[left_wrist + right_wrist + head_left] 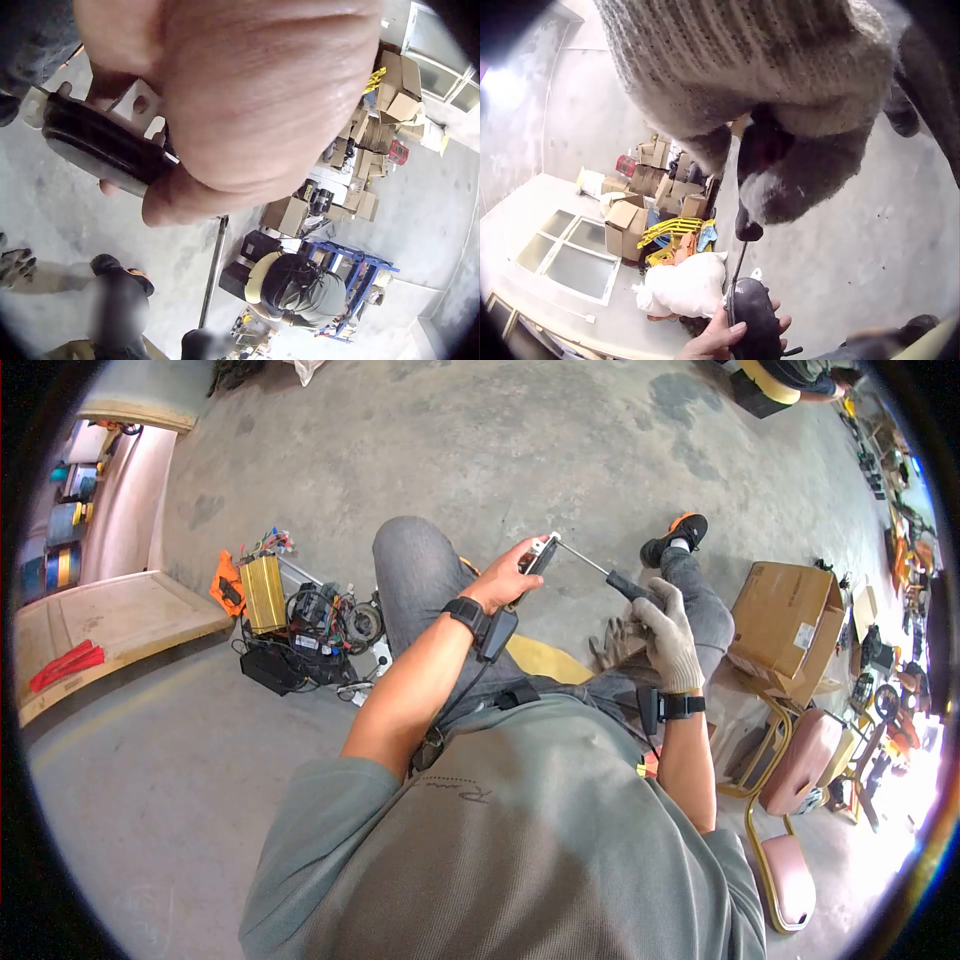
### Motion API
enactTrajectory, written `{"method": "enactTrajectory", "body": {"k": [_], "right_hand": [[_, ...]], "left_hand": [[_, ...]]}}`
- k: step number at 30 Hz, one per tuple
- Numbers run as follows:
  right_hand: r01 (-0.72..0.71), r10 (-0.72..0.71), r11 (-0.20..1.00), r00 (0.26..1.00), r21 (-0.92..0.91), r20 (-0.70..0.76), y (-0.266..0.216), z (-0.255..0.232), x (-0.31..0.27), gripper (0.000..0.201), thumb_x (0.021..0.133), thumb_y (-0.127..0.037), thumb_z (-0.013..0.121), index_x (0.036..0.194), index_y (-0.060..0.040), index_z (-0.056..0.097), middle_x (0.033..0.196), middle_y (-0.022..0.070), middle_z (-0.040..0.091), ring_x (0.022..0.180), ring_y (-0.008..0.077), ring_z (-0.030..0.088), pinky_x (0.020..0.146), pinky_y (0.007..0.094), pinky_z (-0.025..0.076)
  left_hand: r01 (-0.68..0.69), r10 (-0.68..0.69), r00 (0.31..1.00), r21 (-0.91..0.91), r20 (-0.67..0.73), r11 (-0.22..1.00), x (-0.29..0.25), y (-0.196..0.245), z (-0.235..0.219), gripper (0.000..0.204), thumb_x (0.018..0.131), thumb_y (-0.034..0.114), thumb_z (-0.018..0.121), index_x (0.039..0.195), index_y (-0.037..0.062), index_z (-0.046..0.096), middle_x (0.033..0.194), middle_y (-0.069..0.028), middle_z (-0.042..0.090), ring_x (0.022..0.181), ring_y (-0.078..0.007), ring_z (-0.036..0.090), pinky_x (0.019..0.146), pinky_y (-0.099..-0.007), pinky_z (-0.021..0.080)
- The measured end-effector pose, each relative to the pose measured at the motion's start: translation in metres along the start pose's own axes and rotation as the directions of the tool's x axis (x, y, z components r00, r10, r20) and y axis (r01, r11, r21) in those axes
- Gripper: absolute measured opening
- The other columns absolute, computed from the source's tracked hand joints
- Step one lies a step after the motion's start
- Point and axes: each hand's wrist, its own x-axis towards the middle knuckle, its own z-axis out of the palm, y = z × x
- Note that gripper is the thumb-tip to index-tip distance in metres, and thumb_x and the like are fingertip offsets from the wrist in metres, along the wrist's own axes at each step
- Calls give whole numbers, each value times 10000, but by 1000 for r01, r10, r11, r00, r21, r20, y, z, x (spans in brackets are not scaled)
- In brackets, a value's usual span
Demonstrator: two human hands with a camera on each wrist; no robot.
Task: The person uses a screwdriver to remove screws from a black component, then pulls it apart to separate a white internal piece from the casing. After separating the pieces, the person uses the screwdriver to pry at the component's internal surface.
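The glossy, rounded black part point(90, 142) with a white holed tab was between the knees point(410, 550), gripped by the bare left hand's point(497, 582) curled fingers, while the gloved right hand point(672, 638) clasped a dark-handled screwdriver point(630, 587).

Held part point(90, 140): smooth, glossy black casing, apparently plastic. Screwdriver shaft point(215, 270): slim, smooth, shiny metal; screwdriver handle point(627, 585): dark, plastic-looking. Worn glove point(672, 635): coarse, matt, ribbed knit cloth. Shirt point(520, 830): matt, finely ribbed cloth. Trousers point(418, 565): matt, denim-like cloth. Boxy unit point(264, 595): gold-coloured metal, ridged. Carton point(775, 615): smooth, matt brown cardboard. Sack point(686, 285): creased white fabric, apparently matt. Floor point(480, 450): matt concrete, darkly stained.
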Motion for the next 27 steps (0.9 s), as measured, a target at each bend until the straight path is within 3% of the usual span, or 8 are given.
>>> {"method": "enactTrajectory", "body": {"k": [2, 4, 8, 10, 17, 20, 22, 27], "right_hand": [[35, -33, 996, 999, -80, 27, -6, 0, -2, 385, 974, -229, 591, 1278, -6, 509, 922, 35, 581, 717, 112, 564, 670, 239, 471], [-138, 138, 990, 990, 4, -30, -14, 0, -1, 404, 976, -222, 591, 1291, 8, 487, 940, 38, 583, 724, 119, 571, 686, 241, 474], [-80, 81, 996, 997, 38, -20, -6, 4, -1, 410, 977, -240, 593, 1285, 12, 493, 942, 39, 579, 710, 114, 570, 635, 234, 474], [58, -59, 993, 998, -98, -2, 1, 1, 1, 431, 974, -261, 604, 1291, 9, 495, 956, 47, 586, 721, 108, 572, 626, 236, 484], [-89, 90, 996, 996, -10, 26, -3, -1, 2, 440, 972, -270, 609, 1289, 17, 507, 982, 64, 596, 778, 114, 576, 699, 257, 496], [55, -55, 994, 998, -95, 1, -5, 4, -1, 424, 971, -288, 608, 1271, 1, 530, 965, 59, 595, 771, 102, 571, 677, 238, 488], [-142, 141, 989, 990, 50, 29, -11, 0, 2, 423, 965, -282, 618, 1273, -5, 533, 960, 56, 598, 771, 99, 572, 679, 230, 483], [-27, 27, 1000, 999, -13, 18, -3, 3, 5, 382, 967, -287, 616, 1233, -19, 558, 931, 44, 599, 731, 91, 572, 622, 221, 478]], "left_hand": [[10, -10, 1000, 0, -1, 1000, 0, 1, 0, 729, 856, 10, 675, 1498, 215, 395, 1166, -53, 571, 1051, -147, 515, 919, -285, 428], [2, -2, 1000, 16, 1, 1000, 0, 1, 0, 729, 857, 10, 676, 1498, 212, 393, 1161, -55, 570, 1044, -147, 517, 910, -278, 433], [5, -5, 1000, 14, 7, 1000, 0, 0, 0, 723, 861, 15, 676, 1497, 211, 395, 1161, -59, 571, 1037, -148, 520, 907, -279, 438], [7, -7, 1000, 7, 0, 1000, -1, 1, 0, 719, 863, 16, 676, 1496, 210, 396, 1163, -61, 570, 1031, -150, 522, 903, -282, 442], [-8, 9, 1000, 17, -7, 1000, 0, -1, 1, 718, 858, 13, 679, 1491, 206, 402, 1158, -58, 570, 1039, -150, 517, 912, -282, 435], [8, -8, 1000, -14, -5, 1000, -1, 2, 1, 718, 857, 5, 676, 1490, 204, 403, 1157, -54, 571, 1047, -149, 515, 923, -285, 429], [-7, 7, 1000, 13, -10, 1000, 0, 2, 1, 715, 856, -2, 672, 1489, 192, 402, 1159, -49, 571, 1052, -149, 516, 929, -285, 426], [-14, 13, 1000, -14, -9, 1000, 0, 0, 1, 714, 854, -3, 670, 1490, 177, 400, 1161, -46, 570, 1060, -146, 514, 933, -282, 423]]}}
